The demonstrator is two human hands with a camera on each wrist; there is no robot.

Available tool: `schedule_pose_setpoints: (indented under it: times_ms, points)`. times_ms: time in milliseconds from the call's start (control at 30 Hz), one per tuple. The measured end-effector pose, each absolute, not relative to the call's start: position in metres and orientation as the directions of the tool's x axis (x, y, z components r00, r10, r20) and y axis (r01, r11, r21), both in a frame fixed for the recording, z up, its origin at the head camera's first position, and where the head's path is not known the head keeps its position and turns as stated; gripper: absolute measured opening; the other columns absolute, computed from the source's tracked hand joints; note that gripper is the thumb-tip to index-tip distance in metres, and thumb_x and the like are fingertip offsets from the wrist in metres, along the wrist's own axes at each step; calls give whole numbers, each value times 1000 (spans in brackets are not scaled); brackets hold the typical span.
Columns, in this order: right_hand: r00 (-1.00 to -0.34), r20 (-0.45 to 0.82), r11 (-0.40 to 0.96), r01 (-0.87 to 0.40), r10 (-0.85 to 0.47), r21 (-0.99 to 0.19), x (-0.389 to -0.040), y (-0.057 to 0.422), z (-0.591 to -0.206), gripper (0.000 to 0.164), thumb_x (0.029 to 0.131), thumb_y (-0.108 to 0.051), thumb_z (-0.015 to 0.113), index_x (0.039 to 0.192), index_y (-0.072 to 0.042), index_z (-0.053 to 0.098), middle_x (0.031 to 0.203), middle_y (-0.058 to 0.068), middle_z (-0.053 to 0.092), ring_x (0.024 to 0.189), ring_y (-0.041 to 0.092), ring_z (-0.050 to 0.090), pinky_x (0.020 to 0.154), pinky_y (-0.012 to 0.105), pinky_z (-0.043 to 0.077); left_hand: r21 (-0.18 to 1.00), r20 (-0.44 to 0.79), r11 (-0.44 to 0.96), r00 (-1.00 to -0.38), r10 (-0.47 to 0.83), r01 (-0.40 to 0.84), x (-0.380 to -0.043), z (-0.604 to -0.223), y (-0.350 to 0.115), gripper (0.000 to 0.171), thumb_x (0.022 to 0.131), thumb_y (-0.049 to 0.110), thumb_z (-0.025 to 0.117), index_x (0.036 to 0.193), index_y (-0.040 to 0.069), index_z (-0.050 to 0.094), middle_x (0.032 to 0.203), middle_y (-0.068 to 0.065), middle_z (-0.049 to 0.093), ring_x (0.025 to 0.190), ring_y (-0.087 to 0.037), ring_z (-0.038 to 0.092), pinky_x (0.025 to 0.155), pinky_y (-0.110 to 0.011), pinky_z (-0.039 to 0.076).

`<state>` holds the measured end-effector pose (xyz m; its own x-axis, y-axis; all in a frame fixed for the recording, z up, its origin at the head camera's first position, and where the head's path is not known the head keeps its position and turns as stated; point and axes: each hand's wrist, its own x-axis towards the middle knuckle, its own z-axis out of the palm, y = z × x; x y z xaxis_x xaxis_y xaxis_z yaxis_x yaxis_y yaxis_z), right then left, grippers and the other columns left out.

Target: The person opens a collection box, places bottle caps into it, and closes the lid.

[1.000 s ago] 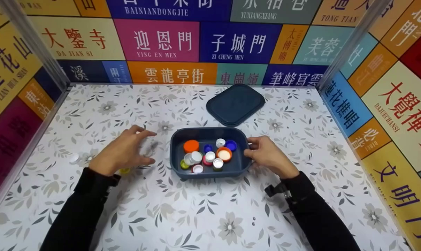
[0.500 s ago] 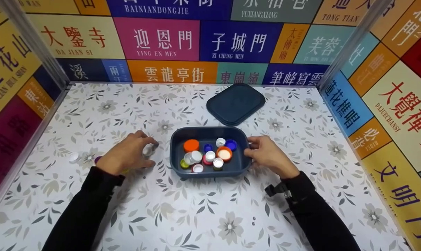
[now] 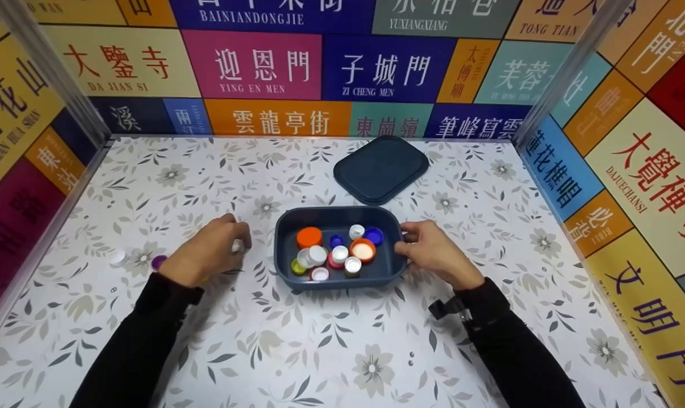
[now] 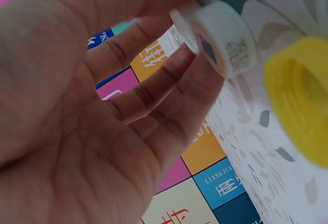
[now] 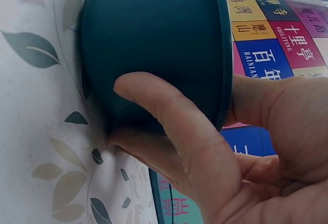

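Note:
My left hand (image 3: 211, 249) pinches a small white bottle cap (image 4: 225, 39) between thumb and fingertips, just above the table left of the box. Close beside it, in the left wrist view, lies a yellow bottle cap (image 4: 302, 101), mostly hidden by the hand in the head view. My right hand (image 3: 436, 252) holds the right end of a dark blue plastic box (image 3: 341, 283), with a finger lying along its outer wall in the right wrist view. Inside the box are several bottle caps, among them an orange one (image 3: 309, 237), a blue one (image 3: 373, 236) and some white ones.
A white cap (image 3: 118, 258) and a purple cap (image 3: 159, 262) lie on the flowered tabletop (image 3: 297, 351) left of my left hand. Behind the box lies its dark lid (image 3: 381, 170). Printed panels (image 3: 252, 65) wall in the table at the back and sides.
My left hand has moved right and its fingers have closed on the white bottle cap. The purple cap has come into sight behind that wrist. My right hand stays at the box.

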<state>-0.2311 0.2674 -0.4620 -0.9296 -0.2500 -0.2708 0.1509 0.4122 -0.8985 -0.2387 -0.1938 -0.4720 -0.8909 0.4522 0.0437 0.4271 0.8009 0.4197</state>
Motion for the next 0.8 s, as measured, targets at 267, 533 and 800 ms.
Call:
schedule_pose_setpoints:
  times_ms: [267,533,800]
  points:
    - [-931,-265,412,145,-252,-900,-231,267,-462,51,105,0,65,155,7,67,133,32,80,80,20,80,58,29,69,415,73,791,-884,462,448,-239,-473,-193,20,87,-8,81,103,5,81,103,-19,71,91,-33,68,87,-53,65]
    - [-930,-264,410,142,-257,-901,-232,267,-462,52,105,1,65,157,7,66,135,33,80,80,20,80,59,30,70,415,104,791,-887,451,450,-237,-469,-193,18,91,-7,83,106,3,81,102,-19,69,90,-32,68,86,-53,66]
    - [-931,-267,425,143,-248,-894,-232,267,-462,54,104,0,65,158,7,65,135,32,80,86,18,80,62,24,66,397,210,761,-857,470,514,-234,-452,-181,22,93,-7,81,113,1,81,106,-21,70,92,-33,69,84,-50,67]
